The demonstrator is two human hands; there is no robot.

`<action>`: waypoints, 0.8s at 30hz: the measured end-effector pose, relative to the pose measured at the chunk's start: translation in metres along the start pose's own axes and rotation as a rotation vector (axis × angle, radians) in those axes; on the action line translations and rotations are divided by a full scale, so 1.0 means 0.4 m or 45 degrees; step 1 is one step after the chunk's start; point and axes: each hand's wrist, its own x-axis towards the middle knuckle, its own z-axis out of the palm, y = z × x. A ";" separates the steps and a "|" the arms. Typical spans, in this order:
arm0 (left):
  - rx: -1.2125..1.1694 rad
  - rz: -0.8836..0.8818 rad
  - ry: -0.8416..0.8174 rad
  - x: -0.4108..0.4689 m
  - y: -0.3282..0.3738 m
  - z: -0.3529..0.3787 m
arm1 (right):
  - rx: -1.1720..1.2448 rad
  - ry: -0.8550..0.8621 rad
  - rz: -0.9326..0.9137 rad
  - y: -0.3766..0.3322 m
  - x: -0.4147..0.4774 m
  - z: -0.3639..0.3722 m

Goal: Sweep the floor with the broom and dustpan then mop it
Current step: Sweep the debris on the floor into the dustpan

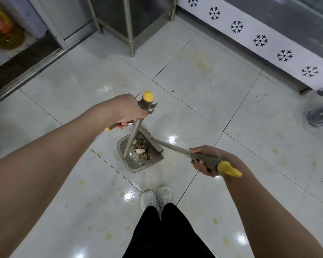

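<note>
**Position.** The grey, square-trayed dustpan (136, 163) with its upright metal pole sits flat on the glossy white tile floor (203, 94), just ahead of the person's white shoes (156, 198). A small pile of mixed brown and white debris (140, 148) lies inside the tray.

**Grip.** The left hand (129, 110) is wrapped round the dustpan's dark grip, below the yellow cap. A short yellow-tipped piece shows under the same hand; what it is cannot be told. The metal-shafted broom (172, 147), with grey grip and yellow end, slants down to the tray. The right hand (205, 159) is closed round the broom's grip. The broom head is largely hidden behind the poles.

**Handling (judged).** Both tools appear light and rigid.
- Hold each tool at its moulded grip. The bare shafts are probably slippery.
- Keep the tray level when lifting, or loose debris may spill.
- The stained floor looks slick underfoot.

**Surroundings.** Stainless-steel table legs (131, 34) stand beyond the dustpan. A white panel with black snowflake motifs (248, 34) runs along the right.
</note>
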 end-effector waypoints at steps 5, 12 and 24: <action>-0.005 -0.031 -0.008 -0.010 -0.014 -0.005 | 0.003 0.179 -0.098 -0.001 0.029 0.018; 0.007 -0.068 -0.012 -0.027 -0.042 -0.007 | 0.076 0.220 -0.152 0.071 0.156 0.091; -0.035 -0.071 -0.018 -0.029 -0.043 -0.018 | -0.056 0.073 -0.008 0.028 0.010 -0.013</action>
